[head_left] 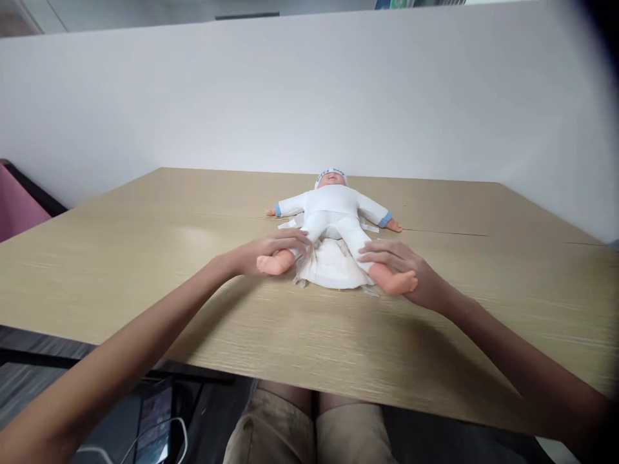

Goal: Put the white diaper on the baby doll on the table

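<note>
doll [333, 216] lies face up on the table [145, 258], legs toward the person. left hand [271, 252] is closed round one ankle, right hand [403, 270] round the other. a white diaper [331, 267] lies unfastened between the hands, under the hips. judged: diaper placed beneath, wrapping and fastening outstanding.

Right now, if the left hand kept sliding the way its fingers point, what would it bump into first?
Probably the diaper under the doll. The left hand lies over the doll's foot, fingers pointing across toward the middle; depth is hard to judge.
</note>
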A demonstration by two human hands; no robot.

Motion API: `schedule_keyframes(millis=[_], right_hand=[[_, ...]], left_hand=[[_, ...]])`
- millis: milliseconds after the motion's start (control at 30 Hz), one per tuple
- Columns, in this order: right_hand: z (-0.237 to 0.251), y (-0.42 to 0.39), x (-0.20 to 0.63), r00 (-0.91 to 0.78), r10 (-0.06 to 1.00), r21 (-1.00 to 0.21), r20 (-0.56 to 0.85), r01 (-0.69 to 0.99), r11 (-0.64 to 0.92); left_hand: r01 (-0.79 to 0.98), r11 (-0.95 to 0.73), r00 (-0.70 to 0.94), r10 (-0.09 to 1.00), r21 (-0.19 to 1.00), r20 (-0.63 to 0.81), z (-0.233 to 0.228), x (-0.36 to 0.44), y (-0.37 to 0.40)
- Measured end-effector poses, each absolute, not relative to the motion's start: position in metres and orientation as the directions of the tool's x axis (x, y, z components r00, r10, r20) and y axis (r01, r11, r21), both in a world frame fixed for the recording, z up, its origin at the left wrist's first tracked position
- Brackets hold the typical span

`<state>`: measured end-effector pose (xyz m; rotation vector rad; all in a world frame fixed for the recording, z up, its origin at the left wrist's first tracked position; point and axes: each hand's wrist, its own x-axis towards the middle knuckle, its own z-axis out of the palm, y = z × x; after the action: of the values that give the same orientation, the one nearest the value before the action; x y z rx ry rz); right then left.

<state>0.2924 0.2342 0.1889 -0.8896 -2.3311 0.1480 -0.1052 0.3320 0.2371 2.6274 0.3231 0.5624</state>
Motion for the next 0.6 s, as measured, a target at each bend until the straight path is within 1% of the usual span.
schedule_keyframes(millis=[100,200,267,367,467,533,600], right_hand=[[0.167,0.237,0.309,-0.619,0.608,-0.259,0.497,0.563,0.785],[0.159,0.239,0.315,-0.614,0.624,-0.264,0.483,0.577,0.773],[0.159,0.239,0.316,-0.617,0.634,-0.262,0.467,0.588,0.765],[0.163,0.24,0.318,-0.623,0.645,-0.261,0.444,0.598,0.758],[0.171,0.241,0.321,-0.623,0.677,-0.307,0.392,0.605,0.735],[0.18,0.24,0.319,-0.618,0.71,-0.351,0.339,0.617,0.705],[0.187,0.236,0.309,-0.582,0.756,-0.361,0.299,0.665,0.654]], left_hand=[[0.171,-0.9,0.895,0.312,0.4,0.319,0.218,-0.121,0.334],[0.196,-0.919,0.897,0.308,0.341,0.316,0.207,-0.118,0.331],[0.225,-0.919,0.9,0.323,0.323,0.293,0.205,-0.113,0.33],[0.236,-0.922,0.92,0.314,0.306,0.236,0.206,-0.111,0.331],[0.242,-0.921,0.935,0.305,0.305,0.18,0.211,-0.112,0.331],[0.267,-0.906,0.929,0.332,0.329,0.16,0.216,-0.111,0.327],[0.306,-0.887,0.912,0.378,0.347,0.161,0.221,-0.105,0.319]])
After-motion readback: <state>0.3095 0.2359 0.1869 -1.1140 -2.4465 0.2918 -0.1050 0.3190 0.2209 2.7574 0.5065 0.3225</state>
